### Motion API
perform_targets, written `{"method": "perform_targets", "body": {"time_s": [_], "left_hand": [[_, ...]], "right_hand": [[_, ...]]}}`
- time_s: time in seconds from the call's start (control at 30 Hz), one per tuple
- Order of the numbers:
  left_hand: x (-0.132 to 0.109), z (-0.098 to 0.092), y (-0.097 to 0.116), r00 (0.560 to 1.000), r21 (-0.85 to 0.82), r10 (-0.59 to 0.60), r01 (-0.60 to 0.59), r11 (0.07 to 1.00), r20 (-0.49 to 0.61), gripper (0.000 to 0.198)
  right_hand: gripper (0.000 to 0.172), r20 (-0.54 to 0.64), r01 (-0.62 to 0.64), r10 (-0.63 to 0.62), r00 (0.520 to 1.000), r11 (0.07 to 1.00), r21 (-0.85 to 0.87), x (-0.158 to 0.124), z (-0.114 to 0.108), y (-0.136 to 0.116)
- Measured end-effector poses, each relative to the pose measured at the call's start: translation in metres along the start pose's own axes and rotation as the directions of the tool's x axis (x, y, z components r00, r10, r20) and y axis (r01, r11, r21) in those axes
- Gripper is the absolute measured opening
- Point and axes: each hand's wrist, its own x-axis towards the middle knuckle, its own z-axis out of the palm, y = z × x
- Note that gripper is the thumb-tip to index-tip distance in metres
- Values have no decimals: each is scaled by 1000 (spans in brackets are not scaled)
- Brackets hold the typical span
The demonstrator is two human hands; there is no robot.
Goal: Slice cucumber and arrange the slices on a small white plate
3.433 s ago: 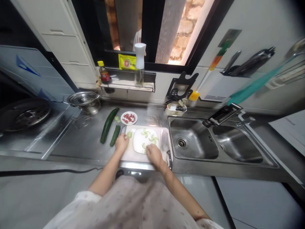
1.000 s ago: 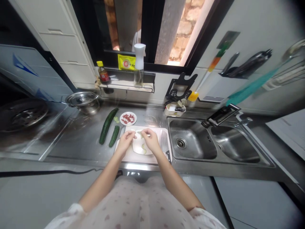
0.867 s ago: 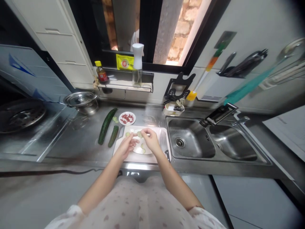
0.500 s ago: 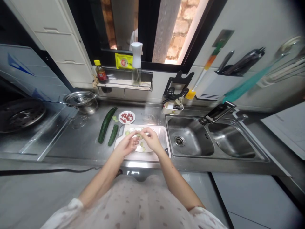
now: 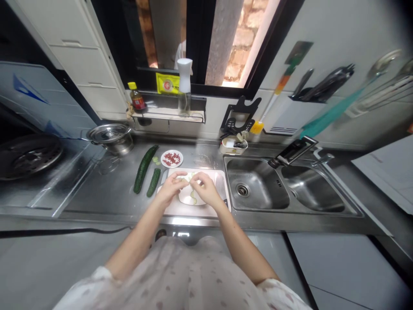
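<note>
My left hand (image 5: 170, 189) and my right hand (image 5: 205, 190) meet fingertip to fingertip above a white plate (image 5: 185, 201). Both are closed in a pinch on what looks like a thin cucumber slice, mostly hidden by the fingers. Pale green cucumber slices (image 5: 193, 200) lie curved on the plate. Under the plate is a pale pink cutting board (image 5: 206, 211), with a knife (image 5: 220, 186) along its right side. Left of the board rest a long cucumber (image 5: 143, 170) and a shorter cut cucumber (image 5: 153, 182).
A small plate of chopped red bits (image 5: 172, 159) sits behind the board, beside a few cucumber pieces (image 5: 156, 160). To the right is a double sink (image 5: 258, 183) with a black faucet (image 5: 293, 151). A lidded steel pot (image 5: 111, 137) stands at the back left, below a wall shelf (image 5: 167, 115).
My left fingers have drawn in toward the thumb, and my hands now meet at the fingertips. The slice between them shows less than before. The plates and whole cucumbers stay put.
</note>
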Motion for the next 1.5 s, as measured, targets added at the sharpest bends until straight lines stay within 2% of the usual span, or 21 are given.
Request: {"method": "perform_targets", "body": {"time_s": [0.13,0.23,0.4,0.6,0.73,0.87,1.0,1.2,1.37,1.5], "left_hand": [[-3,1,0,980,120,201,-198,973,-12,44],[-3,2,-1,958,199,285,-275,941,-27,38],[0,6,-8,939,251,340,-316,915,-55,33],[2,11,-16,930,281,352,-312,907,-103,36],[4,10,-20,924,311,365,-315,897,-115,32],[9,7,-25,923,339,366,-308,889,-122,25],[15,3,-34,930,369,340,-271,889,-136,22],[26,-4,-61,957,438,272,-203,876,-101,20],[34,-9,-90,976,592,197,-103,799,-96,14],[37,-8,-104,985,719,150,-46,693,-81,10]], "right_hand": [[14,23,-75,74,997,995,60,0,0,2],[14,55,-126,119,991,983,133,1,1,5],[14,72,-164,152,986,968,192,3,2,9],[14,87,-228,214,973,951,209,1,1,14],[19,91,-283,269,959,928,243,1,0,15],[23,93,-280,265,960,928,245,2,-2,23],[21,68,-244,237,969,960,139,3,-2,41],[11,89,-222,238,967,962,-157,-1,3,75],[3,141,-238,296,945,915,-326,-7,10,94],[6,178,-237,343,922,865,-442,-13,16,103]]}}
